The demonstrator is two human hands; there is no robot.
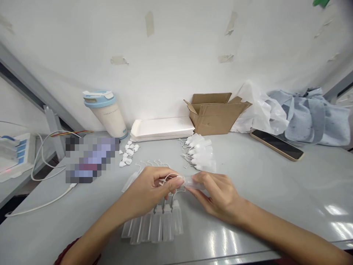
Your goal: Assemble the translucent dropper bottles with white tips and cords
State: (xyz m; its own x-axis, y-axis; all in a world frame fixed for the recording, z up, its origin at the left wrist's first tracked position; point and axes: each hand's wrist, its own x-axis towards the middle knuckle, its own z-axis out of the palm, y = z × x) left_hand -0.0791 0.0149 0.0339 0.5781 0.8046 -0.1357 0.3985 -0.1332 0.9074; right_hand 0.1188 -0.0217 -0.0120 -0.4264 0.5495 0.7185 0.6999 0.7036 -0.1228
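A small clear plastic squeeze bottle (189, 182) lies sideways between my hands. My right hand (220, 191) is closed around its body. The fingertips of my left hand (154, 187) pinch its neck end, where a thin white strap loops up; the cap itself is mostly hidden. Below my left hand a row of several similar bottles (157, 224) lies side by side, their straps pointing away from me. More bottles lie partly covered by that hand. Beyond my right hand sits a pile of bottles (202, 154) with caps to the left. Small white caps (129, 152) are clustered further left.
At the back stand a cup (107, 114) with a blue lid, a stack of white envelopes (162, 129) and an open cardboard box (213, 116). A phone (277, 144), plastic bag (259, 106) and blue cloth bag (309, 114) are right. A blurred device (93, 162) with a cable lies left.
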